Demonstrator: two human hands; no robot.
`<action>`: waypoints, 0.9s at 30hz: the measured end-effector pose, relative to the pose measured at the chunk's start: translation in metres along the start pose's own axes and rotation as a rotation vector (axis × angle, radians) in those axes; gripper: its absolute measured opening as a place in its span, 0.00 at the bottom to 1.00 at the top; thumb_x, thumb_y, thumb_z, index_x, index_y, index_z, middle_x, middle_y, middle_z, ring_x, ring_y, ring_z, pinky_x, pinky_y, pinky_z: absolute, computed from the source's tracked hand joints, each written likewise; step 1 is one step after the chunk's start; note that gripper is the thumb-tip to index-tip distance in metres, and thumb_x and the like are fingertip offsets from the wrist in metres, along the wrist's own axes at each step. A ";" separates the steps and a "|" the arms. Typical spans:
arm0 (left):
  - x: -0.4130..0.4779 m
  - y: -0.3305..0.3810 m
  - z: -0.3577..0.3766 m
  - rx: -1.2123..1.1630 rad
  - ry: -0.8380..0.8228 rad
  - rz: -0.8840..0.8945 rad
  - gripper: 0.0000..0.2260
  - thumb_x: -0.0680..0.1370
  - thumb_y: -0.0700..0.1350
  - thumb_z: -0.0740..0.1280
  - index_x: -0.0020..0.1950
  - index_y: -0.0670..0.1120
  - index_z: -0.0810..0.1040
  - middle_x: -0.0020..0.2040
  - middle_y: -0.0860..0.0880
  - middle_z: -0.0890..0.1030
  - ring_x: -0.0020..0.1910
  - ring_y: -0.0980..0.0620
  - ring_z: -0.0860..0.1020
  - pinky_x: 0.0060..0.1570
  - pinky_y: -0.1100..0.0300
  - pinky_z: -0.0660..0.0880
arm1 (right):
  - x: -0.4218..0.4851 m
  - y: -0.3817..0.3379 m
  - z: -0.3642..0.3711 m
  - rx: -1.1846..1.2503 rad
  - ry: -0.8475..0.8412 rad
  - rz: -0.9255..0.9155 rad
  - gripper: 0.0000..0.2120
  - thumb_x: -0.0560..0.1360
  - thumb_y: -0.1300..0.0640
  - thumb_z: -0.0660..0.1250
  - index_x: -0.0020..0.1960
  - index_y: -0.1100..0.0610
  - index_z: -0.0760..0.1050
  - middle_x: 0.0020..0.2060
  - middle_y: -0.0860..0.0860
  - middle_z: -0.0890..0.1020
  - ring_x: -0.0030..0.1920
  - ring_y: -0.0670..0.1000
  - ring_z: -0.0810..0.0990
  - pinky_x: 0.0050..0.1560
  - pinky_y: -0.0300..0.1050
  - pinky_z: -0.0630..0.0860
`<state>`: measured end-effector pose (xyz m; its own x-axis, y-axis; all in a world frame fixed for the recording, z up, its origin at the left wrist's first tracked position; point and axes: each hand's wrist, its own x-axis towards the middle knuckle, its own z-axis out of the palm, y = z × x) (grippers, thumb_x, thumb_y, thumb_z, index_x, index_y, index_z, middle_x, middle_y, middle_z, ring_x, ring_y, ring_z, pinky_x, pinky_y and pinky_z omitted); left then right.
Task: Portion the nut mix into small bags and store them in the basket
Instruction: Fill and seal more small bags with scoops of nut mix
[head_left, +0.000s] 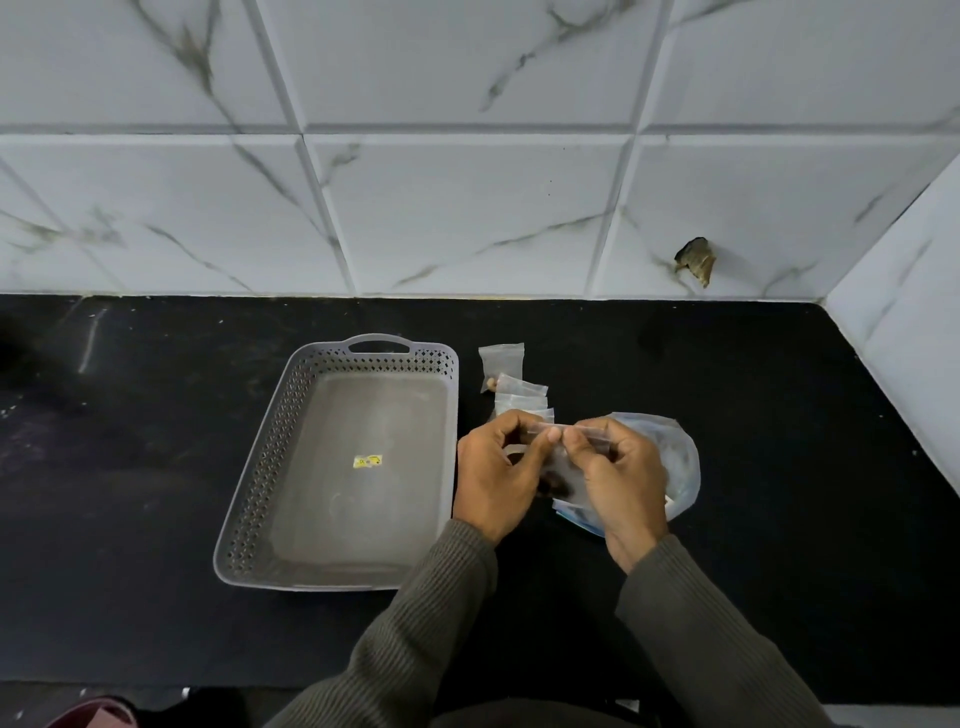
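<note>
**On the black counter: small bag pinched at its top edge**

Across the far side of the field, I see a white tiled wall with grey veining; it meets a black counter flecked with pale specks.

1. Left of centre, a grey basket sits flat on the counter. Its side walls are perforated and a handle slot faces the wall. A small yellow sticker lies on its floor; I see no bags inside.
2. Just right of the basket's far corner, a row of clear empty bags lies overlapped on the counter.
3. Nearer the camera, the left hand pinches the top strip of one small bag with curled fingers and thumb.
4. The right hand pinches the same strip just beside the left. The small bag hangs between both hands, above the counter, with dark pieces in its lower part.
5. Behind the right hand, a larger clear bag rests on the counter; its contents are too blurred to identify.
6. Above it, one tile shows a broken patch.
7. At far right, a white side wall closes the corner.

Both arms wear dark ribbed sleeves.
</note>
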<state>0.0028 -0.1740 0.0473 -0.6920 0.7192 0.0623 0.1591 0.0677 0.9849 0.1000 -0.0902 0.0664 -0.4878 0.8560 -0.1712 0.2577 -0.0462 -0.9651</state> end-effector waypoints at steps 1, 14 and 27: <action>0.001 0.000 0.001 0.021 0.025 0.004 0.01 0.79 0.43 0.70 0.48 0.47 0.82 0.44 0.53 0.83 0.45 0.57 0.82 0.44 0.64 0.80 | 0.000 -0.002 -0.001 0.010 -0.027 0.009 0.02 0.75 0.55 0.69 0.44 0.50 0.80 0.43 0.46 0.83 0.47 0.45 0.81 0.45 0.42 0.78; 0.008 -0.010 -0.001 -0.216 -0.009 -0.186 0.05 0.79 0.43 0.69 0.50 0.42 0.83 0.47 0.46 0.86 0.47 0.51 0.85 0.45 0.58 0.82 | 0.011 0.006 -0.004 0.115 0.054 0.073 0.07 0.75 0.57 0.71 0.38 0.53 0.80 0.39 0.49 0.83 0.45 0.50 0.82 0.44 0.47 0.80; 0.024 -0.017 0.003 -0.044 0.044 -0.110 0.01 0.78 0.41 0.72 0.47 0.45 0.83 0.44 0.48 0.85 0.45 0.49 0.84 0.50 0.48 0.82 | 0.011 0.009 0.003 0.111 0.034 0.029 0.06 0.73 0.50 0.71 0.44 0.52 0.81 0.40 0.45 0.84 0.43 0.40 0.82 0.38 0.33 0.77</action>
<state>-0.0145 -0.1563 0.0312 -0.7338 0.6782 -0.0400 0.0506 0.1133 0.9923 0.0948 -0.0825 0.0556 -0.4527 0.8701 -0.1949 0.1765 -0.1268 -0.9761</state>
